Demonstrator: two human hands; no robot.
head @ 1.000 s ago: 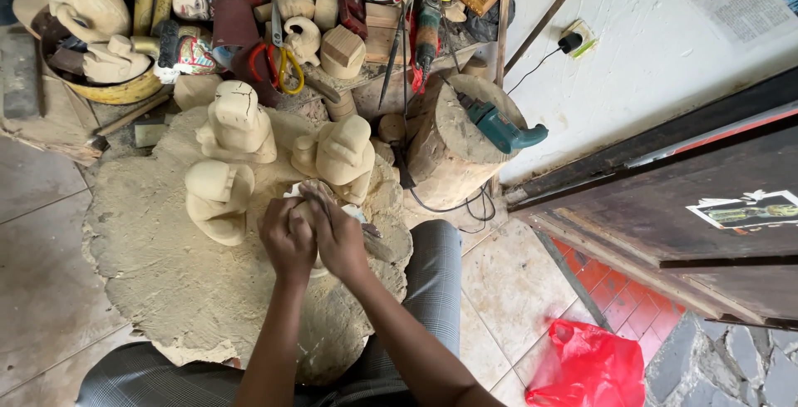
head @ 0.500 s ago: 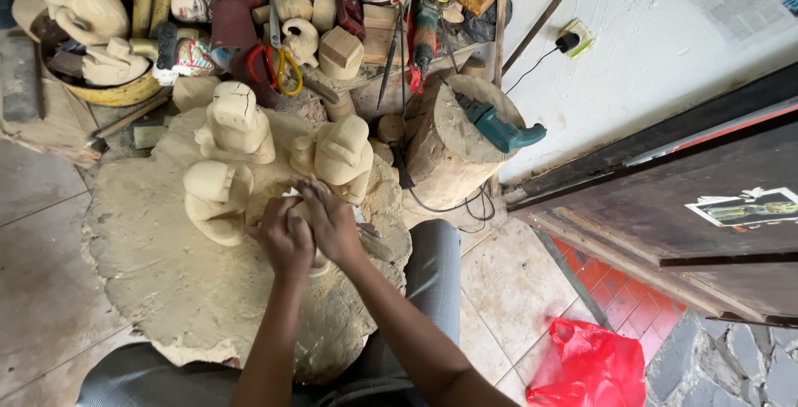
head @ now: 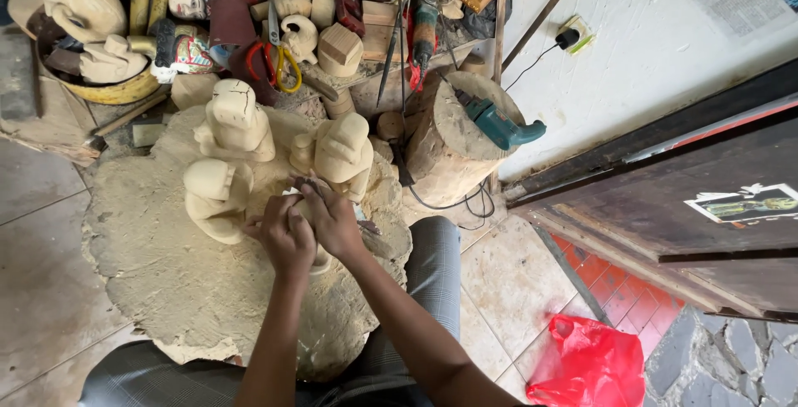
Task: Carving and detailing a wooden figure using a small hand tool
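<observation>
My left hand [head: 281, 236] and my right hand [head: 331, 217] are pressed together over a small pale wooden carving [head: 318, 256] that rests on a wide sawdust-covered block [head: 158, 266]. The carving is mostly hidden under my fingers; a bit of pale material shows between the hands. Whether a tool is in my right hand cannot be told. Three unfinished pale wooden figures stand just beyond my hands: one at the left [head: 214, 199], one behind it [head: 235, 120], one at the right [head: 341, 151].
A teal power tool [head: 499, 124] lies on a wood stump [head: 445, 145] to the right, its cable running to a wall socket [head: 572, 34]. Carvings, scissors [head: 278, 62] and tools crowd the back. A red plastic bag [head: 586, 365] sits on the tiled floor near a dark door [head: 706, 207].
Both hands stay on the small carving and have shifted slightly up and to the right over it. The figures around them have not moved.
</observation>
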